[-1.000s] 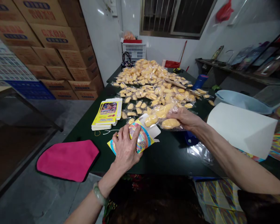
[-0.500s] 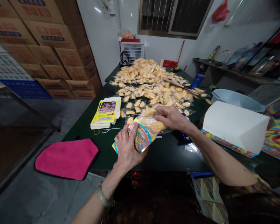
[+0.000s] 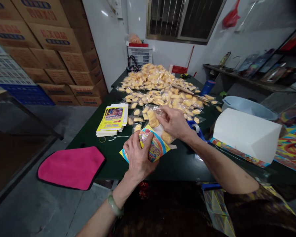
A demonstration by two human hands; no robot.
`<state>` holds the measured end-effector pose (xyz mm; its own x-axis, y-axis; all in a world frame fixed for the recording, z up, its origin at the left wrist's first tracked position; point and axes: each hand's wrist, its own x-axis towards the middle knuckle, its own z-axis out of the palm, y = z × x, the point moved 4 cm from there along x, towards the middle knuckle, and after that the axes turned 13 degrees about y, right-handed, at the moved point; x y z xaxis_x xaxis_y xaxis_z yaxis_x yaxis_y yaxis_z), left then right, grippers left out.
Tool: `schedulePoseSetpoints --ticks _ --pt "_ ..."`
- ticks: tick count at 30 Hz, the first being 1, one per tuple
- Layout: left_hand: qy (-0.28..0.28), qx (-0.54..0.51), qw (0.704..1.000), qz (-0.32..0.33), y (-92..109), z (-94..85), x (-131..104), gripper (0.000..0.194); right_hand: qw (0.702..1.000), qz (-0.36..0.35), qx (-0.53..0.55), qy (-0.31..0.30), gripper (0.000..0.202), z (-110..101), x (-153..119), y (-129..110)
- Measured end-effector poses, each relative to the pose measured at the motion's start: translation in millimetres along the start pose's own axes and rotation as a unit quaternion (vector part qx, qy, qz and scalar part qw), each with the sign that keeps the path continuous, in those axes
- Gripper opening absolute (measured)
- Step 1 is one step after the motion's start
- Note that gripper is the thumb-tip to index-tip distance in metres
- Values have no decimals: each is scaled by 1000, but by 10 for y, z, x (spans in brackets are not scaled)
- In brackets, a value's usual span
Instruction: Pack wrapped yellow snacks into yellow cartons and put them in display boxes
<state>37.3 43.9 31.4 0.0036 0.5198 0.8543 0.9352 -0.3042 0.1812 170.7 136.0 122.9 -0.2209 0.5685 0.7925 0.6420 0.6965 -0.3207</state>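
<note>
My left hand (image 3: 139, 153) is wrapped round a small colourful printed box (image 3: 158, 146), yellow, blue and orange, held tilted over the front of the table. At the box's far end, my right hand (image 3: 174, 121) pinches a clear plastic packet (image 3: 153, 118) with pale yellow pieces inside. Another yellow piece (image 3: 167, 136) in clear wrap shows under the right hand, at the box's mouth; how far it sits inside is hidden. Just beyond both hands, many similar clear packets (image 3: 160, 77) lie heaped and spread over the dark green table (image 3: 88, 131).
Flat yellow cartons (image 3: 111, 120) are stacked left of my hands, above a pink cloth-like piece (image 3: 71, 168) at the table edge. A blue tape dispenser (image 3: 196, 128), a white-lined open box (image 3: 246, 135) and a light blue basin (image 3: 249, 107) stand right. Brown cartons (image 3: 56, 39) are piled far left.
My right hand has shifted slightly left and up, and the packet in its fingers now stands more upright. My left hand and the box have moved a little to the right.
</note>
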Motion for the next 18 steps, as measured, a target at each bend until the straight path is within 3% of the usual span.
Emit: schedulePoseSetpoints --ticks 6,8,10,13,15,18 --pt "-21 -70 997 -25 -106 -35 99 82 990 -143 6 1 23 31 68 -28" --pt "-28 -87 994 -53 -134 -31 111 84 993 -121 -17 6 22 65 10 -73" --pt "-25 -69 995 -70 -137 -15 103 83 998 -44 -51 16 20 107 -68 -90" --pt "-14 -4 997 -74 -123 29 76 76 996 64 -51 -41 19 167 -174 -44" --pt "-2 26 997 -70 -125 56 65 73 995 68 12 -75 16 151 -186 -8" --pt "11 36 998 -53 -129 81 67 75 997 12 82 -7 32 4 -121 11"
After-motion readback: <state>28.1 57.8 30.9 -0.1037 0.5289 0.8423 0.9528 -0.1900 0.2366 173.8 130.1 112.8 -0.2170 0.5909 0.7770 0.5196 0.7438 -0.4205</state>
